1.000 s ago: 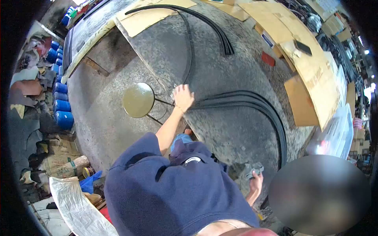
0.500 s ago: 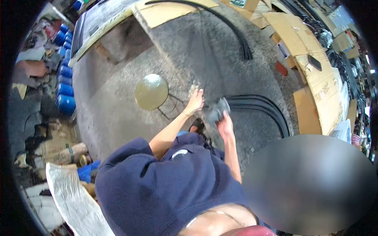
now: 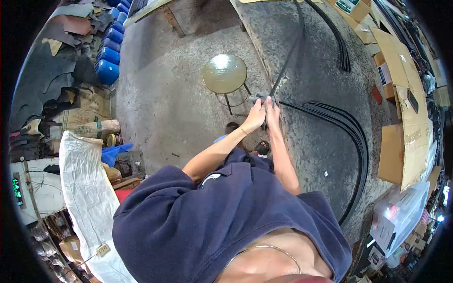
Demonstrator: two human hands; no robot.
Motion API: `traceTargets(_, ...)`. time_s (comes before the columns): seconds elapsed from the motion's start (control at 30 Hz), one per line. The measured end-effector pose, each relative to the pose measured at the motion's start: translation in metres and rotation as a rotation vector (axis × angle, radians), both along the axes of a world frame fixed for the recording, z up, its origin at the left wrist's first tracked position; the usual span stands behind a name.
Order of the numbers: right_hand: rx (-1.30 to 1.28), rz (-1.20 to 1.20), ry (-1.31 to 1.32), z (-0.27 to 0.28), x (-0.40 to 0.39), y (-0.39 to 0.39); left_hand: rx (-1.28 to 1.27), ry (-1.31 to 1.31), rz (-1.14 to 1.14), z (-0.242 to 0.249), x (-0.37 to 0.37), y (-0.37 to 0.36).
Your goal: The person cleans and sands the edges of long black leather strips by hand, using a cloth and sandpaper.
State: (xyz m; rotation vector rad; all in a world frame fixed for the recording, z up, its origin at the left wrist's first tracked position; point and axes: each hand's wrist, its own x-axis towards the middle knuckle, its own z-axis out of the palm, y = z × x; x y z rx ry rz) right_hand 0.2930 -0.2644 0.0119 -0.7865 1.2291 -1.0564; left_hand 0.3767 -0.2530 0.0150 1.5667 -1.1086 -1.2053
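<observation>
My left hand (image 3: 256, 116) and my right hand (image 3: 272, 113) are side by side at the near edge of the dark worktable (image 3: 311, 146). Both are closed on a crumpled grey cloth (image 3: 258, 98), thumbs on top. A long thin black strip (image 3: 287, 66) runs from the cloth up across the table; a short end shows below the hands. How the cloth wraps the strip is hidden by my fingers. Right of my hands lies a curved bundle of black strips (image 3: 362, 146). Another bundle of black strips (image 3: 337, 33) lies farther back.
A round-topped stool (image 3: 224, 74) stands on the concrete floor left of the table. Flattened cardboard (image 3: 406, 70) with a phone (image 3: 413, 101) on it lines the table's right side. Blue containers (image 3: 107, 70) and dark sheets (image 3: 52, 75) are at far left.
My left hand has come together with my right at the cloth, which the right hand held alone before. A strip now stretches away from them. The view has shifted, and the blurred oval at lower right is gone.
</observation>
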Motion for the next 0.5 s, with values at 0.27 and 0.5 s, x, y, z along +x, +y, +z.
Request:
traceTargets(0.27, 0.230, -0.237, -0.148, 0.009, 0.055, -0.039, -0.194, -0.367, -0.181, 0.061, 0.060, 0.038)
traceTargets(0.5, 0.204, -0.236, -0.491, 0.005, 0.130, -0.059, -0.273, -0.322, -0.260, 0.062, 0.145, 0.042)
